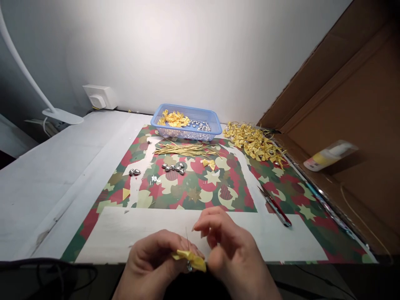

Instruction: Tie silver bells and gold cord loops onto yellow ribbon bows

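Observation:
My left hand (pixel 158 260) pinches a yellow ribbon bow (pixel 195 260) at the front edge of the table. A small shiny silver piece (pixel 189 266), a bell or bead, shows beneath the bow, and a thin wire or twist tie (pixel 187 238) stands up from it. My right hand (pixel 229 250) is just right of the bow, its thumb and curled fingers apart, with nothing visible between them. Beyond both hands lie a single yellow bow (pixel 209 164), several silver bells or beads (pixel 173 167) and a bundle of thin gold ties (pixel 184 149).
A blue basket (pixel 217 121) with yellow bows and silver pieces stands by the wall. At its right is a pile of wired yellow bows (pixel 254 141). Red-handled snips (pixel 276 207) lie to the right, near a bottle (pixel 326 157) against the cardboard. A white lamp (pixel 28 71) rises at left.

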The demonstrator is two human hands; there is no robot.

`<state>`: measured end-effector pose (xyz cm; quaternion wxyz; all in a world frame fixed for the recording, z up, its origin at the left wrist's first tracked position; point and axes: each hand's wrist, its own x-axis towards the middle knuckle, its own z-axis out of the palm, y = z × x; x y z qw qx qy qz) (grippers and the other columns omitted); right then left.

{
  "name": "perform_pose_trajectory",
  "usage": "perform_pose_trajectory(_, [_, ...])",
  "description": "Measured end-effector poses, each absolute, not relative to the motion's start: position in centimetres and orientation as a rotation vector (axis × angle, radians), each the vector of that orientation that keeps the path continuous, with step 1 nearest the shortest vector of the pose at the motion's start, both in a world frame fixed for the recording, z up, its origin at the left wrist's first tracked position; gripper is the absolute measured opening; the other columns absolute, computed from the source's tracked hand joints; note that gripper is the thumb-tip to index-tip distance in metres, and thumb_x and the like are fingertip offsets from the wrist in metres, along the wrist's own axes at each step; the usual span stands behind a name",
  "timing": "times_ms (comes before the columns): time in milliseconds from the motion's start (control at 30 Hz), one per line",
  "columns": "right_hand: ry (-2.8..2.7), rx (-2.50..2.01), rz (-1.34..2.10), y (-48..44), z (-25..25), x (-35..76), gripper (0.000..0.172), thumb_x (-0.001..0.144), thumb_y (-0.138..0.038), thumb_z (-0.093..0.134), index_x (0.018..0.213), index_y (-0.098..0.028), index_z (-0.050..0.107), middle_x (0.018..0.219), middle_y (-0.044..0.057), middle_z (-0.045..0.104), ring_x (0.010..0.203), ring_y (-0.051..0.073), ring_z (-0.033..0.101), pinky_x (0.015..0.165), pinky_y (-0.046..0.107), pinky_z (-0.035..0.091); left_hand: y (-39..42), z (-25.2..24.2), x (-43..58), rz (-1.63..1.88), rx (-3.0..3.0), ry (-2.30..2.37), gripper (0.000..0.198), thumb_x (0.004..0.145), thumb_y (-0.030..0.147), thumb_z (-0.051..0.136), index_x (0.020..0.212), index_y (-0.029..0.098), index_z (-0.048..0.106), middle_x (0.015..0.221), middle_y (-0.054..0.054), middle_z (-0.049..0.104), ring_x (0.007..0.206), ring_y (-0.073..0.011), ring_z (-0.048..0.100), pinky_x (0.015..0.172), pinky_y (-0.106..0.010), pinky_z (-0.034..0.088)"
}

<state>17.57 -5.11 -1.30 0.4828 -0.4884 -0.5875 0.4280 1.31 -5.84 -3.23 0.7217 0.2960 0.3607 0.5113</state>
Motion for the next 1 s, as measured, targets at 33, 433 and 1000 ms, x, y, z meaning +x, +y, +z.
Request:
perform_pose_trajectory(33, [-1.418,-1.176,1.185,-4.7,-1.2,17.8,0.030,0.090,-0.051,0.067,0.089,-0.022,0.074,0.087,0.002,0.062,0.067,0.012,0.051,0.059,0.023,0.044,-5.8,-3.2,1.3,1.093,0.610,0.765,0.020,0.072,0.035,0.094,0.067,0.021,0.081,0.065,-0.003,0.078,0.066,-0.0161,0.073,0.065,-0.021,0.059])
perform_pose_trajectory(433, [-0.644,-0.842,1.928,-3.7,-2.0,16.8,0.031,0.076,-0.035,0.087,0.073,-0.015,0.064,0.078,-0.001,0.056,0.058,0.006,0.045,0.054,0.017,0.040,-6.0,-2.8,1.2,0.934,0.546,0.806,0.023,0.073,0.034,0.093,0.072,0.015,0.081,0.067,-0.005,0.077,0.065,-0.0141,0.067,0.065,-0.020,0.053])
perform_pose_trajectory(1000, [-0.492,-0.826,1.343,-0.6,-2.0,20.1,0.037,0.075,-0.029,0.090,0.087,-0.024,0.055,0.073,-0.011,0.051,0.048,-0.001,0.041,0.056,0.009,0.051,-6.0,-2.1,1.3,0.933,0.456,0.833,0.022,0.075,0.030,0.092,0.074,0.014,0.077,0.074,-0.005,0.079,0.072,-0.0143,0.072,0.072,-0.022,0.060])
